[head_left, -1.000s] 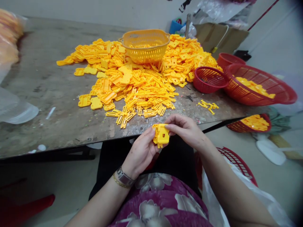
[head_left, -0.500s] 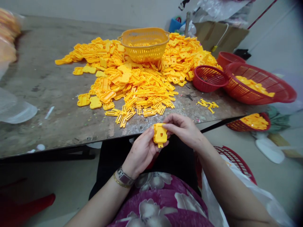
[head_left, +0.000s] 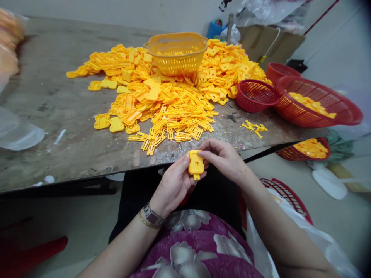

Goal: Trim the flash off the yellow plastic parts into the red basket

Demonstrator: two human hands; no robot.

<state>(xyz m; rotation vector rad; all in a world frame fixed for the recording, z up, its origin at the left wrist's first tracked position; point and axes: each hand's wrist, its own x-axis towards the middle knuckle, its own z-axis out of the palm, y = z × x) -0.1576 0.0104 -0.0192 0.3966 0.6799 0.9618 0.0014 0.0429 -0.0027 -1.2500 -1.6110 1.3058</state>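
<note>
Between my two hands, just off the table's front edge, is a small yellow plastic housing (head_left: pixel 196 163) with a square hole in its face and a tab sticking out below. My left hand (head_left: pixel 177 180) is closed around its left side and underside. My right hand (head_left: pixel 222 158) pinches its upper right corner with thumb and fingers. Beyond them on the table lies a heap of yellow slotted strips (head_left: pixel 185 116). Yellow flat plates (head_left: pixel 116 124) lie to the left of the strips. Some of my fingertips are hidden behind the housing.
A yellow basket (head_left: pixel 179 63) sits on the heap. To the right stand a small red basket (head_left: pixel 256 96) and a larger red basket (head_left: pixel 319 104) holding yellow parts. Small yellow pieces (head_left: pixel 254 126) lie near the front edge. Below hangs a white plastic bag (head_left: pixel 261 235).
The housing is tilted slightly differently, with its hole looking smaller and its tab a little higher. Both hands keep their hold and have barely moved.
</note>
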